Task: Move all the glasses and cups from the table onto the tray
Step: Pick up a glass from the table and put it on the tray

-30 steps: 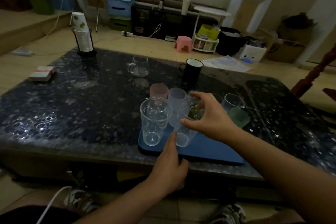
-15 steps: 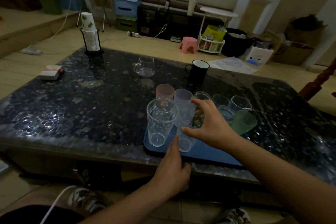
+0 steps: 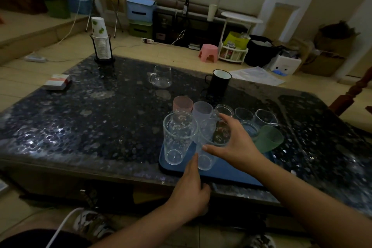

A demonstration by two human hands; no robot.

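A blue tray (image 3: 231, 171) lies at the table's near edge and carries several cups. A tall clear glass (image 3: 178, 137) stands at its left front. Beside it is a second clear glass (image 3: 207, 159), with my right hand (image 3: 235, 145) around its rim, thumb on the near side and fingers on the far side. My left hand (image 3: 193, 185) grips the tray's front edge. Behind are a pink cup (image 3: 182, 103), a frosted cup (image 3: 202, 108), small clear glasses and a tilted green cup (image 3: 269, 141). A glass pitcher (image 3: 161, 76) and a black mug (image 3: 218, 84) stand on the table beyond the tray.
The dark speckled table (image 3: 100, 117) also bears a stack of paper cups in a holder (image 3: 100, 42) at the far left and a small box (image 3: 57, 82). A pink stool (image 3: 208, 52) is on the floor behind; a wooden post (image 3: 352, 92) rises at the right.
My right hand's fingers have spread wider around the clear glass, which stands closer to upright beside the first tall glass. My left hand has stayed at the tray's front edge.
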